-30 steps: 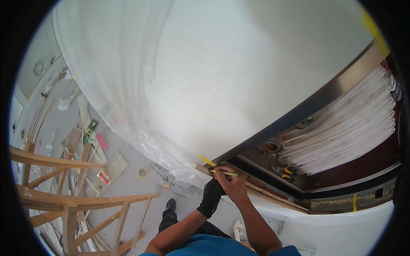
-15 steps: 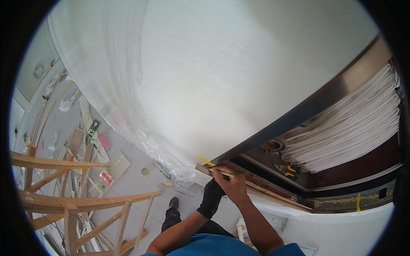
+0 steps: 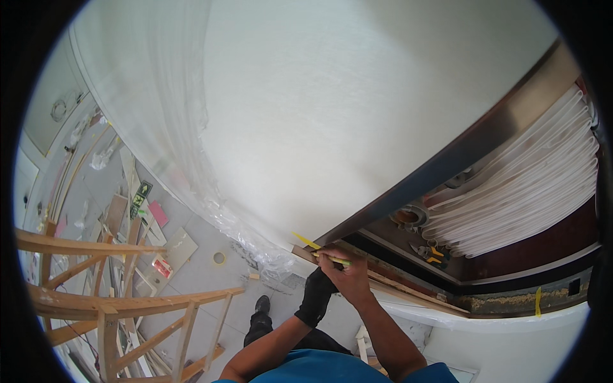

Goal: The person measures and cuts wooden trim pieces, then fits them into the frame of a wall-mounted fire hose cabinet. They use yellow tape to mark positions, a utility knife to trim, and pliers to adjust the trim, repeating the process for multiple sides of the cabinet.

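My right hand (image 3: 351,277), bare, is closed around a slim yellow-green pencil (image 3: 340,260). Its tip meets the end of a narrow wooden strip (image 3: 302,253), at the lower corner of the large white panel (image 3: 281,159). Just above the strip, a thin yellow band (image 3: 306,240) lies across the panel's corner. My left hand (image 3: 316,295), in a black glove, rests against the right hand at the same edge. The right hand hides its fingers, so I cannot see what they touch.
A dark metal edge (image 3: 415,190) borders the panel. Right of it, a recess holds folded white cord (image 3: 517,185), a tape roll (image 3: 412,217) and yellow-handled pliers (image 3: 436,256). To the left stands a wooden frame (image 3: 140,303), with scrap boards (image 3: 175,252) and another tape roll (image 3: 219,258) on the floor.
Both hands and the pencil stay at the same spot on the wooden strip. The view has shifted very slightly.
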Tool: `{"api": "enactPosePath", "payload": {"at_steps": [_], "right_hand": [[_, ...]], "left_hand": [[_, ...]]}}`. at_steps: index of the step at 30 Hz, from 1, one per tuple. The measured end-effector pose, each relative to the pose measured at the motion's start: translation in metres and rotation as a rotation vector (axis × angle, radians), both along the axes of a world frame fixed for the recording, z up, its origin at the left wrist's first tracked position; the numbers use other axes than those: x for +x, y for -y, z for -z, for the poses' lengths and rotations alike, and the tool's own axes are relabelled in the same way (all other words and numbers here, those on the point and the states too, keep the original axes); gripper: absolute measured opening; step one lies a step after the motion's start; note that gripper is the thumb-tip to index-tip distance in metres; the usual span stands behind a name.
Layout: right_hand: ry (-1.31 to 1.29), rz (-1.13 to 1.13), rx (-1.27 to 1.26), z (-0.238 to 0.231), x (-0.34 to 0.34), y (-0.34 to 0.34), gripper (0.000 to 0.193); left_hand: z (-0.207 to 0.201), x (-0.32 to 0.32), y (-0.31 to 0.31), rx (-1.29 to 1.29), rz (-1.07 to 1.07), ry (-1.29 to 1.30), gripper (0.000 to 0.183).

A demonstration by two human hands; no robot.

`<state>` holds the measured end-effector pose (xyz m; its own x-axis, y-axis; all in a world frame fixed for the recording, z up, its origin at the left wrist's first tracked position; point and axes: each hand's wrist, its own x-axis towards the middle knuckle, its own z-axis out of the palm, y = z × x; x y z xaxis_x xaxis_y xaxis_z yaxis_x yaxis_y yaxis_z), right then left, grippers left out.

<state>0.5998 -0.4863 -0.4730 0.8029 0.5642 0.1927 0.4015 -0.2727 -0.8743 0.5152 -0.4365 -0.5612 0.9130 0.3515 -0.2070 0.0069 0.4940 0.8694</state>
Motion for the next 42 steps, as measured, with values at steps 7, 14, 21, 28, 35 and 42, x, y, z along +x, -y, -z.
{"api": "enactPosePath", "payload": {"at_steps": [7,14,21,28,35,42], "right_hand": [[0.003,-0.011,-0.021,-0.004,0.000,0.000,0.011],[0.078,-0.011,-0.012,-0.007,-0.001,-0.002,0.011],[0.002,-0.010,-0.029,-0.006,-0.002,0.000,0.012],[0.061,-0.031,-0.030,-0.004,-0.001,0.000,0.013],[0.136,-0.002,0.016,-0.002,-0.003,-0.004,0.012],[-0.351,0.057,0.076,-0.007,-0.004,0.020,0.015]], "left_hand": [[-0.006,0.001,-0.003,0.035,0.007,-0.008,0.015],[0.003,0.000,-0.001,0.002,0.007,-0.008,0.015],[0.005,0.000,-0.002,0.198,0.018,0.020,0.017],[0.002,0.000,-0.001,0.093,-0.003,0.018,0.015],[-0.001,0.000,-0.001,-0.019,-0.018,0.009,0.016],[-0.006,0.002,-0.005,-0.335,0.057,-0.065,0.027]]}}
